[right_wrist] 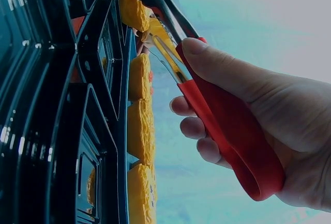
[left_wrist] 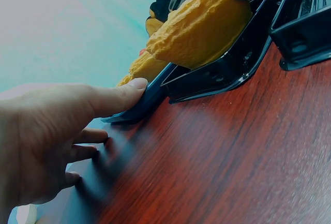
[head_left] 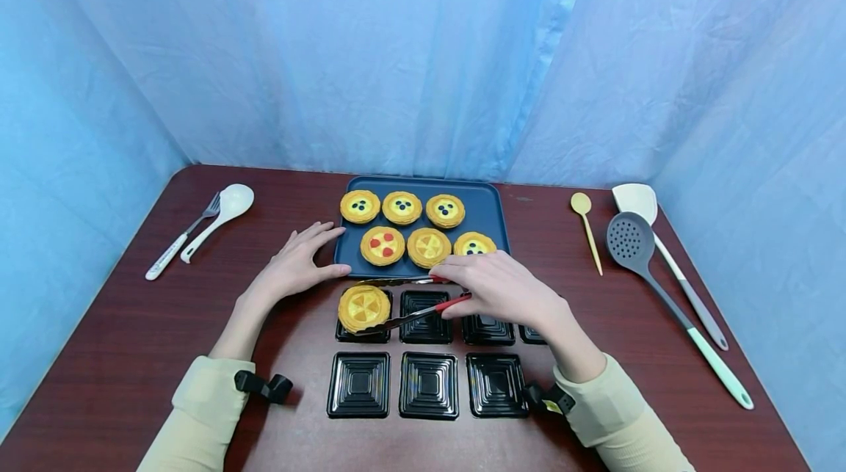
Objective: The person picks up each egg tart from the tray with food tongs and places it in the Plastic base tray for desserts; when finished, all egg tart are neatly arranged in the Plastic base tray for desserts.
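Note:
My right hand (head_left: pixel 505 288) grips red-handled tongs (right_wrist: pixel 222 125), thumb on one arm and fingers round the other. The tongs' jaws stand on both sides of a tart with yellow wedges (head_left: pixel 364 309). In the left wrist view that tart sits tilted at a small black plastic tray (left_wrist: pixel 207 81), the far-left one of the back row. My left hand (head_left: pixel 297 259) lies with fingers spread at the left edge of a blue tray (head_left: pixel 481 206), the thumb at its near corner. Several tarts rest on the blue tray; my right hand partly overlaps the front-right blueberry tart (head_left: pixel 474 243).
More black plastic trays (head_left: pixel 428 385) stand in two rows in front. A fork (head_left: pixel 175 246) and a white ladle (head_left: pixel 236 202) lie at left. At right are a yellow spoon (head_left: pixel 581 204), a grey skimmer (head_left: pixel 630 240) and a white spatula (head_left: pixel 637 202). Blue curtains (head_left: pixel 330 53) surround the table.

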Available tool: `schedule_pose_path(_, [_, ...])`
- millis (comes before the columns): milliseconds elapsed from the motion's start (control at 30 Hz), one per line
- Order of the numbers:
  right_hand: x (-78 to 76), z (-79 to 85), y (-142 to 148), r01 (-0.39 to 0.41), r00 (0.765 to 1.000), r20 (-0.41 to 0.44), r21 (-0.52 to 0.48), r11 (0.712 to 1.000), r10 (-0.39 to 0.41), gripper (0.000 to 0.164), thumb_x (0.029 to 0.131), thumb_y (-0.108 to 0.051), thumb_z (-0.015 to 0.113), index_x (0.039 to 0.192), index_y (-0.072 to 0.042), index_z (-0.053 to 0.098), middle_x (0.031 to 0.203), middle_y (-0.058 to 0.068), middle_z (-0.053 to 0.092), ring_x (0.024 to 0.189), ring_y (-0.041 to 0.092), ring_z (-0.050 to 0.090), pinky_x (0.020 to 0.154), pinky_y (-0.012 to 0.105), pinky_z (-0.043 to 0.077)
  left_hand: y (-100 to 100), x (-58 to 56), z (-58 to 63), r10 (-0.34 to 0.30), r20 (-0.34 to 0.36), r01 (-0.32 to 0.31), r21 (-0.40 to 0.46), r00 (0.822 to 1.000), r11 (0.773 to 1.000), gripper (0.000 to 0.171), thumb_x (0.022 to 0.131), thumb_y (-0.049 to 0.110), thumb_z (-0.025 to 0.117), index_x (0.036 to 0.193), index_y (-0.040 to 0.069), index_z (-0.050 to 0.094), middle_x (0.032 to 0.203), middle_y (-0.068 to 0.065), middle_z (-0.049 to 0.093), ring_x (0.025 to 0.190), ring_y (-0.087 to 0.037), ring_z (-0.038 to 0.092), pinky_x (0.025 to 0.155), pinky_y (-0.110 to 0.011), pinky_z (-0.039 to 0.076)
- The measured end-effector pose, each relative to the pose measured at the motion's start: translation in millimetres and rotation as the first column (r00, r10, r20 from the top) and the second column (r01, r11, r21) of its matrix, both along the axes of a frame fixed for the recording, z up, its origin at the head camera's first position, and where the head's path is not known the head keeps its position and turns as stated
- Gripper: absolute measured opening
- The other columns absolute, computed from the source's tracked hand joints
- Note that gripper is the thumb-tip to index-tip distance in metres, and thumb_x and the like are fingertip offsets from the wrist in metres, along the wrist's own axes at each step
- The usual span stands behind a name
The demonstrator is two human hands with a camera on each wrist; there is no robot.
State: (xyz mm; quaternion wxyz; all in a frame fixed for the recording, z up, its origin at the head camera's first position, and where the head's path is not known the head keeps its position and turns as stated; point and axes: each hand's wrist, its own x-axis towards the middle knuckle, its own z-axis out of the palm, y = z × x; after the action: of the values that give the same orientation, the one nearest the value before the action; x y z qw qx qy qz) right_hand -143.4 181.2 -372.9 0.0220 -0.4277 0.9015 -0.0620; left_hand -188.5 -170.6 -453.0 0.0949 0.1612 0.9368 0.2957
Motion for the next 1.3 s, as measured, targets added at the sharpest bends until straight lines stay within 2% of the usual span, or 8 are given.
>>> schedule_pose_path(567, [-2.0,1.8,-1.0,-0.021,0.999,-0.040,-0.003,1.000,0.021,0.052,0.084,-0.051,0.081,0.124,-0.019,0.072,0.103,-0.007,0.071,0.069,0.002,0.050,0.052,0.018,0.033,-1.4,0.6,1.5,0.019,0.010,-0.019,-0.005,1.000,1.000,0.081,0.094,0.049,0.072,0.160,0.016,0.040,0.169,-0.020,0.029,0.160,-0.042,0.017,0.130,-0.065,0.005])
schedule_pose_path(800, [0.5,11.8,10.2,0.004,0.999,-0.050,-0.009,1.000,-0.004,0.060,0.082,-0.054,0.083,0.129,-0.019,0.069,0.111,-0.007,0.071,0.079,0.005,0.061,0.056,0.021,0.044,3.7,-1.4,1.6,0.019,0.012,-0.019,-0.003,1.000,1.000,0.081,0.094,0.050,0.072,0.160,0.017,0.039,0.169,-0.018,0.028,0.160,-0.040,0.016,0.131,-0.064,0.005])
schedule_pose_path(867, [0.8,18.0,20.3,0.026,0.998,-0.059,-0.030,0.999,-0.028,0.062,0.080,-0.055,0.083,0.130,-0.020,0.069,0.116,-0.008,0.072,0.084,0.005,0.064,0.061,0.023,0.049,4.5,-1.7,1.2,0.015,0.011,-0.015,-0.003,1.000,1.000,0.081,0.093,0.050,0.072,0.160,0.017,0.039,0.169,-0.018,0.028,0.160,-0.040,0.016,0.131,-0.064,0.005])
schedule_pose_path(1033, [-2.5,32.0,59.5,0.135,0.988,-0.067,-0.094,0.986,-0.142,0.065,0.077,-0.052,0.087,0.131,-0.021,0.068,0.113,-0.010,0.070,0.078,0.001,0.062,0.064,0.025,0.051,3.5,-1.2,-0.1,0.017,0.015,-0.017,-0.004,1.000,1.000,0.082,0.093,0.050,0.073,0.160,0.017,0.039,0.170,-0.018,0.028,0.160,-0.040,0.016,0.131,-0.064,0.005])
schedule_pose_path(1200, [-4.1,31.5,105.2,0.319,0.946,-0.014,-0.103,0.942,-0.323,0.062,0.078,-0.048,0.088,0.132,-0.026,0.066,0.111,-0.012,0.068,0.075,0.001,0.057,0.066,0.024,0.049,1.1,0.1,-0.1,0.013,0.032,-0.013,-0.001,0.999,1.000,0.082,0.093,0.050,0.072,0.161,0.018,0.039,0.170,-0.017,0.027,0.161,-0.039,0.015,0.131,-0.063,0.004])
schedule_pose_path(1300, [-6.3,26.9,126.7,0.375,0.927,0.019,-0.097,0.922,-0.375,0.062,0.077,-0.044,0.090,0.131,-0.022,0.067,0.113,-0.008,0.070,0.080,0.005,0.060,0.071,0.028,0.053,-0.6,0.8,0.2,0.013,0.032,-0.013,0.004,0.999,1.000,0.082,0.093,0.050,0.073,0.160,0.018,0.039,0.170,-0.017,0.027,0.161,-0.040,0.015,0.131,-0.063,0.004])
